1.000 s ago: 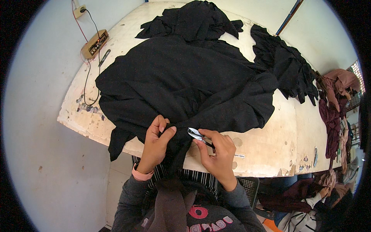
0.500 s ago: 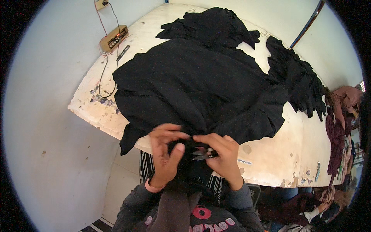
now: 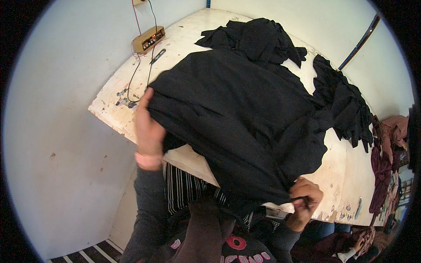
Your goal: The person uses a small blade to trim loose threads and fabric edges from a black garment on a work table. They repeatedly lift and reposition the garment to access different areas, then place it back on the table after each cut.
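Observation:
A large black garment (image 3: 237, 105) lies spread over the table, its near edge pulled toward me and hanging past the table edge. At its left side is my left hand (image 3: 149, 129), slightly blurred, with the fingers up along the cloth's edge and closed on it; the thumb is hidden. My right hand (image 3: 305, 197) pinches the near right edge of the same cloth between curled fingers. Between both hands the fabric is drawn out in long slanting folds. The small snips seen before in the right hand cannot be made out now.
Another black cloth heap (image 3: 258, 39) lies at the back of the table (image 3: 346, 175), and a black piece (image 3: 342, 101) lies at the right. A brown control box (image 3: 149, 40) with cables sits far left, near a dark slim tool (image 3: 158, 56). Maroon cloth (image 3: 380, 175) hangs at the right; a person's arm (image 3: 351, 252) shows below it.
My hands have parted from close together in front of me: the left went up and left to the garment's side, the right moved right and down. The near cloth is now stretched between them.

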`<action>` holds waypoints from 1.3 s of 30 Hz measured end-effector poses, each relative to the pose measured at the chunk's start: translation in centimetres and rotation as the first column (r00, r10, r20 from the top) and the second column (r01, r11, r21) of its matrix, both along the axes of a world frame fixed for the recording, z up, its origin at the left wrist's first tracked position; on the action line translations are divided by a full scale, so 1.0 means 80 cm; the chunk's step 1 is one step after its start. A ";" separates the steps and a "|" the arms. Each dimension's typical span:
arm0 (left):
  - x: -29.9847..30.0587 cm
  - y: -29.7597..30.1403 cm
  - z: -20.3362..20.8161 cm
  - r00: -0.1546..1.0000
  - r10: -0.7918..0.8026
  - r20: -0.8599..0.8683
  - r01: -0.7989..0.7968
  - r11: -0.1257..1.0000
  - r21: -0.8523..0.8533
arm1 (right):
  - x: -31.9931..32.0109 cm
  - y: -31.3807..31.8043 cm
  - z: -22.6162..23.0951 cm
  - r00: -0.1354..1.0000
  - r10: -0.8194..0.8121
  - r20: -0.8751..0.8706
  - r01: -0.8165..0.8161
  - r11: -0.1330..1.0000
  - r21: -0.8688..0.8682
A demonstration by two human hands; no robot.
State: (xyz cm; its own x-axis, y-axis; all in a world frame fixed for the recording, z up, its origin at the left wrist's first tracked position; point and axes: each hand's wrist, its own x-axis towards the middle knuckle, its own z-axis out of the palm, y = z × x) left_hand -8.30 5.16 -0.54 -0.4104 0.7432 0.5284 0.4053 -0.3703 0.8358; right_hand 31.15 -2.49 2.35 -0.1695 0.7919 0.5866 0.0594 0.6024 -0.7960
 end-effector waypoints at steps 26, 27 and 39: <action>0.133 -0.090 0.003 0.286 -0.280 0.916 0.744 0.668 -0.028 | -0.121 0.070 -0.015 0.956 -0.036 -0.292 -0.129 0.842 -0.523; 0.130 -0.090 0.002 0.359 -0.289 0.888 0.726 0.684 -0.071 | -0.123 0.068 -0.014 0.951 -0.036 -0.307 -0.135 0.845 -0.518; 0.129 -0.091 0.006 0.626 -0.399 0.670 0.678 0.703 -0.215 | -0.117 0.064 0.013 0.944 -0.243 0.221 0.249 0.969 0.004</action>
